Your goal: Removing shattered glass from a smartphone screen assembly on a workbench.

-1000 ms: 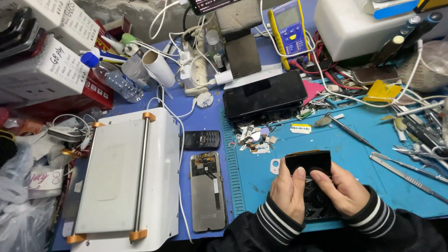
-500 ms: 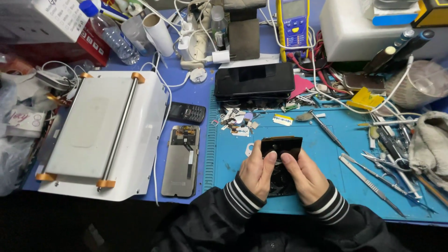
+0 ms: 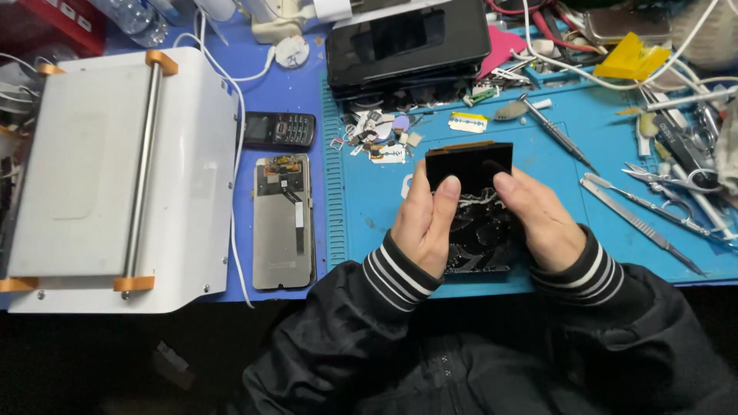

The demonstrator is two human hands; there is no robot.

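Phone screen panel [image 3: 470,165], a flat black glossy rectangle with a thin copper-coloured top edge, is held upright-tilted over the blue mat [image 3: 615,192], near the desk's front edge. Its lower part looks cracked, with pale jagged lines across the dark glass. The left hand [image 3: 424,227] wraps the panel's left edge, thumb pressed on the face, its grip closed on the panel. The right hand [image 3: 538,219] clasps the right edge likewise, thumb lying flat across the glass, fingers curled behind. Both wrists come up from striped knit cuffs on a black jacket.

Just above the panel lie small scraps [image 3: 380,138] of plastic and metal, and a black rectangular box [image 3: 407,42] with a shiny lid. To the right rest slim steel tweezers [image 3: 642,223] and a thin screwdriver [image 3: 557,134]. Left of the ribbed mat edge, on the blue desk [image 3: 284,84], lies a grey phone backplate [image 3: 283,223], a small black keypad phone [image 3: 280,129], and a white smooth-topped machine [image 3: 115,177] with a steel rod and 4 orange corner clips.
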